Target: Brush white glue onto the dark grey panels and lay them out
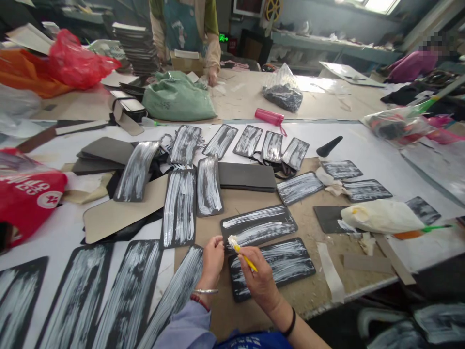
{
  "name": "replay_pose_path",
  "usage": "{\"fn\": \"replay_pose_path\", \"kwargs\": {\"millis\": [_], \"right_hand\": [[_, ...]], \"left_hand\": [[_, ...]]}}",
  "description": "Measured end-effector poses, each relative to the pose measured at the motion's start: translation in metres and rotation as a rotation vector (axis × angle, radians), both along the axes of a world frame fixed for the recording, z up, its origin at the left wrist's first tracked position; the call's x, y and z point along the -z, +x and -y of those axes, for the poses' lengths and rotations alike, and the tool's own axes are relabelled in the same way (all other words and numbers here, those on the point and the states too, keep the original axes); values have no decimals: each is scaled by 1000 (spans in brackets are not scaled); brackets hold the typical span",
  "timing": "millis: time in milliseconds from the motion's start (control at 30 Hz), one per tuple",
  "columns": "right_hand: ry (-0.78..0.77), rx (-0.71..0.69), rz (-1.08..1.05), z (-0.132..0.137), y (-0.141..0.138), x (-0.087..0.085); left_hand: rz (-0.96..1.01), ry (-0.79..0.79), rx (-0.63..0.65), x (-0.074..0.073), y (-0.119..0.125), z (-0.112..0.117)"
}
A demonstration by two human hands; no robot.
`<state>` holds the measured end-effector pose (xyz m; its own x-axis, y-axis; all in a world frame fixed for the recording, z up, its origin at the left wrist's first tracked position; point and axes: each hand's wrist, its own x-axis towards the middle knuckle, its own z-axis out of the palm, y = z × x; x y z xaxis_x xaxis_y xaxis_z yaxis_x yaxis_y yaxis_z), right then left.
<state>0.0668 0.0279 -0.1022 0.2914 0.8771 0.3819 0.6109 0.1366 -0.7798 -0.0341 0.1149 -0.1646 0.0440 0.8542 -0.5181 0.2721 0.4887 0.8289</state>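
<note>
Right in the middle, the fingertips of the right hand pinch a slim yellow-handled brush, its head clotted with whitish paste, and that head sits at the left end of a dark rectangular panel with rounded corners, streaked white in two broad bands; whether the bristles touch, I can't tell. Just beside it, the left hand has its fingers curled together at the panel's left edge, and whether they grip it is hard to see. Below, partly behind the right hand, lies a second white-streaked dark panel, both on brown board. Out to the left, more long smeared strips slant toward the near edge; over on the right, a bulging off-white plastic bag overlaps a plain dark piece. Further back, a pink cylindrical bottle lies near a green cloth bundle, and across the table stands a co-worker in a blue-green apron.
</note>
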Motion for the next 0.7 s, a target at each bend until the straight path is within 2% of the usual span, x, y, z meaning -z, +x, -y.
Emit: {"fn": "replay_pose_path", "kwargs": {"millis": [133,300,433,533,600,700], "right_hand": [[-59,75,-207,-2,11,0],[-210,206,-480,-14,15,10],[-218,242,-469,-20,35,15],[-184,323,-392,-19,52,10],[-182,338,-424,-18,52,4],[-209,260,-570,-25,35,4]], "left_hand": [[-43,-5,11,-2,-2,-2],[-158,-1,105,-8,-2,-6],[-283,30,172,-10,0,-8],[-336,47,215,-12,2,-8],[-357,58,240,-14,2,-7],[-391,73,268,-17,3,-6]]}}
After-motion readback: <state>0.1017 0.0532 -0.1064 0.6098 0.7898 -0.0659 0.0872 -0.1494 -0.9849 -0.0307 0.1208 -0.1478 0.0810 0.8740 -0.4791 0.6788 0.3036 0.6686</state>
